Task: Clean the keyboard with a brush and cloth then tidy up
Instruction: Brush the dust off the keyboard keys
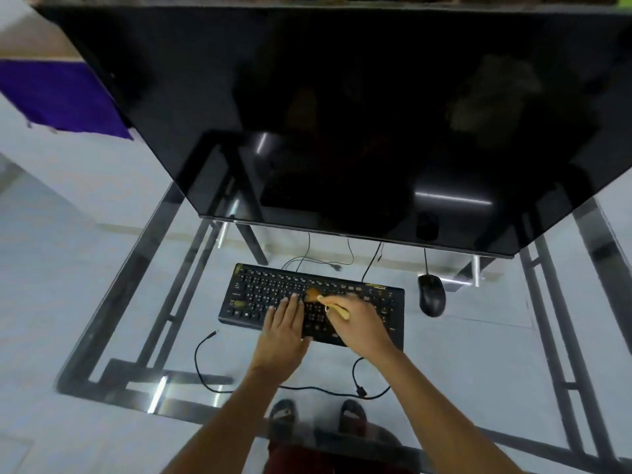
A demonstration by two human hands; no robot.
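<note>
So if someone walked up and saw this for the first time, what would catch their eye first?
Probably the huge dark monitor filling the upper half of the view. Below it, on the glass desk, sits a black keyboard: the left hand rests flat on its keys while the right hand grips a yellowish brush on the middle rows. A black mouse lies to the right.
</note>
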